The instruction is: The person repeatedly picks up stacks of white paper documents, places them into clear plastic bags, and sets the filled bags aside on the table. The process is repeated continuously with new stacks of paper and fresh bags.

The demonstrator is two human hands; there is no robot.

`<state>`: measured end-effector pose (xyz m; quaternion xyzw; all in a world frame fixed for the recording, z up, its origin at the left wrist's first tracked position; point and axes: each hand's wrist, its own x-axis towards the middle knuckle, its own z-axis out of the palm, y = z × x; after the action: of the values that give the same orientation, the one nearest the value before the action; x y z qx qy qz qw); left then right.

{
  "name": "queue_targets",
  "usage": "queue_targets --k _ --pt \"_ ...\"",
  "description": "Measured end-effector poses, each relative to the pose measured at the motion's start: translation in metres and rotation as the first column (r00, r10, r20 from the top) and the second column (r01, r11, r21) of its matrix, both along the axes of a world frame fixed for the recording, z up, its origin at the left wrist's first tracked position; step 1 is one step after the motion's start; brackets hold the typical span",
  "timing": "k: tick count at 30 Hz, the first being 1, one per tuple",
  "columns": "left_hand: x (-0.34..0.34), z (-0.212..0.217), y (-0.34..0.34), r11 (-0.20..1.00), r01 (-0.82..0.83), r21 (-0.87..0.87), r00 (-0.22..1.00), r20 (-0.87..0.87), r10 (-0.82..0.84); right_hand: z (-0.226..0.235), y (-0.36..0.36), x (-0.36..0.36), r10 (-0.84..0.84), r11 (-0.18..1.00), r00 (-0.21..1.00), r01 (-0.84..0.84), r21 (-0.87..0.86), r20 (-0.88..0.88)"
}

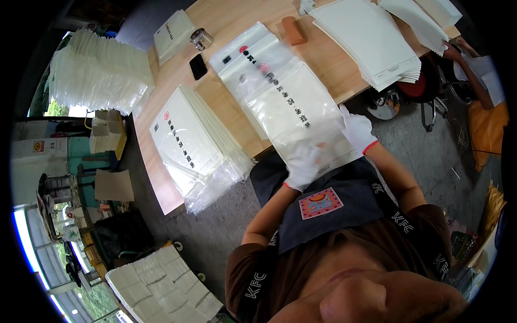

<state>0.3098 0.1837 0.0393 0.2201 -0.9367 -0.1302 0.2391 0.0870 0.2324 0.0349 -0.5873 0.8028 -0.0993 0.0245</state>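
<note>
The gloved left hand point(302, 166) lies over a clear plastic bag point(295, 107), the right hand point(357, 131) at its edge. I cannot tell whether either grip pinches.

On table point(231, 16): packet stack point(188, 142) left | bags point(301, 102) middle | paper stack point(366, 40) right | phone point(198, 67) rear left

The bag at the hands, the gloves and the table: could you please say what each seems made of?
Bag: clear, glossy plastic film, given its glare and wrinkles. Gloves: matte white, probably knit fabric, given the soft, red-edged cuffs. Table: wood or laminate, satin finish; its tan colour fits either.
</note>
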Motion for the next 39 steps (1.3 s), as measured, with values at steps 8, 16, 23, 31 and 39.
queue_targets --k 8,16,23,31,39 --pt "0.086 0.005 0.001 0.892 -0.407 0.199 0.899 -0.087 0.430 0.031 0.041 0.009 0.176 0.947 0.983 -0.182 0.265 0.045" --pt "0.123 0.025 0.081 0.780 -0.287 0.556 0.953 0.086 0.290 0.034 0.125 0.033 0.127 0.776 0.964 -0.244 0.582 0.234" --pt "0.076 0.018 -0.001 0.818 -0.502 0.279 0.822 -0.141 0.552 0.020 0.049 0.005 0.221 0.975 0.974 -0.222 0.004 0.055" --pt "0.130 -0.046 0.031 0.668 -0.536 0.515 0.727 -0.120 0.676 -0.049 0.077 -0.029 0.068 0.997 0.459 -0.071 -0.039 0.886" --pt "0.091 -0.027 -0.044 0.445 -0.452 0.773 0.696 -0.006 0.718 -0.093 -0.003 0.012 -0.056 0.997 -0.104 0.039 0.060 0.993"
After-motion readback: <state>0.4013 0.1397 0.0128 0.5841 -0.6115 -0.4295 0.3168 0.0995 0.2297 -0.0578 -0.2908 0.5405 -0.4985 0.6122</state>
